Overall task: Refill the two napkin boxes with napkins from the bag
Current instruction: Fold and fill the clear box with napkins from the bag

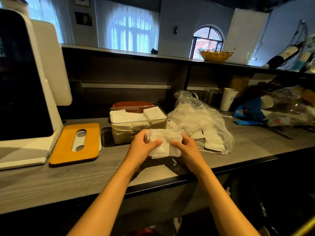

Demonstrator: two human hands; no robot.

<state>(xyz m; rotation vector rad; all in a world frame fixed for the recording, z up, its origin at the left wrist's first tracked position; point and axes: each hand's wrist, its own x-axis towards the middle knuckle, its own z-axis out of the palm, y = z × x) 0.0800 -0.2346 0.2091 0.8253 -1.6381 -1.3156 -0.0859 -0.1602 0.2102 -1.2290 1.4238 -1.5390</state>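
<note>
our left hand (142, 147) and right hand (186, 149) close fingers on a white paper napkin stack (164, 142) near the clear plastic napkin box (138, 123)

A grey wood-grain counter (71, 176) with a dark front edge runs across the middle of the frame. On it, from the left: a white screen stand (25, 155), a flat orange lid (75, 143) with a slot, a clear napkin box (138, 123) at centre — napkins inside — then a clear plastic bag (201, 120), a white paper cup (227, 99) and crumpled bags (272, 109) at far right.
</note>
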